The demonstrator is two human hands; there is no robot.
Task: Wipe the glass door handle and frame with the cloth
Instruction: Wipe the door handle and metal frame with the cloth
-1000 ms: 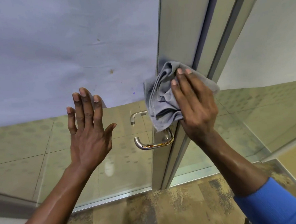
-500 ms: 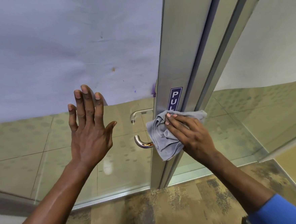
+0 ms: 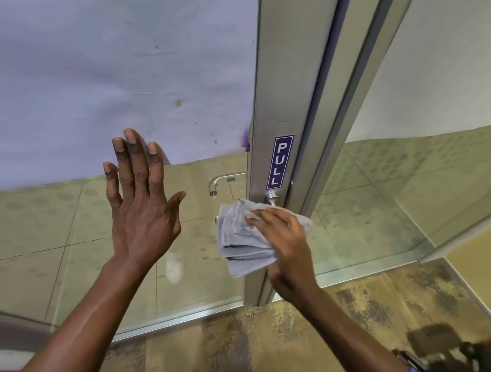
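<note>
From the head view, your right hand (image 3: 286,241) has slid the cloth (image 3: 242,241) down the frame (image 3: 283,81), past the PULL sticker (image 3: 279,161) now showing above your fingers, onto the handle (image 3: 272,198). So the upper frame looks done and the handle is in hand. Your fingers press the bunched cloth flat. Your left hand (image 3: 141,210) is spread open against the glass (image 3: 52,228), holding nothing. The cloth hides the lever; only its base knob shows.
</note>
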